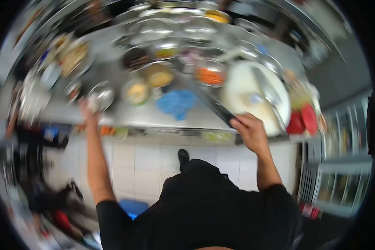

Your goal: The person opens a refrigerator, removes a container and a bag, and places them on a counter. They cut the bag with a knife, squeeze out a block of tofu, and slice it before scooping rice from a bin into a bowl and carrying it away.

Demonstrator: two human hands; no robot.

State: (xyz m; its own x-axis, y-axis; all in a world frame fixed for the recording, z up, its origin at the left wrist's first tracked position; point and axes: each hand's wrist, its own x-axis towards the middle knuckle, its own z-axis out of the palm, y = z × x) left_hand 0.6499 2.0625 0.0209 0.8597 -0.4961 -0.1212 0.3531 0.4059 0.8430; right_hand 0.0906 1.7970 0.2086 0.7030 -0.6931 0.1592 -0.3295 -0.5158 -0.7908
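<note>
My right hand (251, 131) is closed round the dark handle of a long, narrow utensil (208, 102). Its greyish far part slants up and left over the metal counter, and blur hides its exact kind. Just right of that hand lies a large white round board or tray (237, 93) with a long metal tool (268, 93) on it. At the left, my left hand (89, 107) reaches the counter beside a small metal bowl (102, 96). Something whitish shows at its fingertips, but motion smears the fingers. A crumpled blue cloth or glove (176, 104) lies between my hands.
Bowls hold orange shreds (210, 76), pale yellow pieces (137, 92) and yellowish food (159, 78). More metal bowls (154, 29) line the back. Red containers (302, 121) stand at the right end. A person (37, 137) is at the left; a glass-doored fridge (341, 183) is at the right.
</note>
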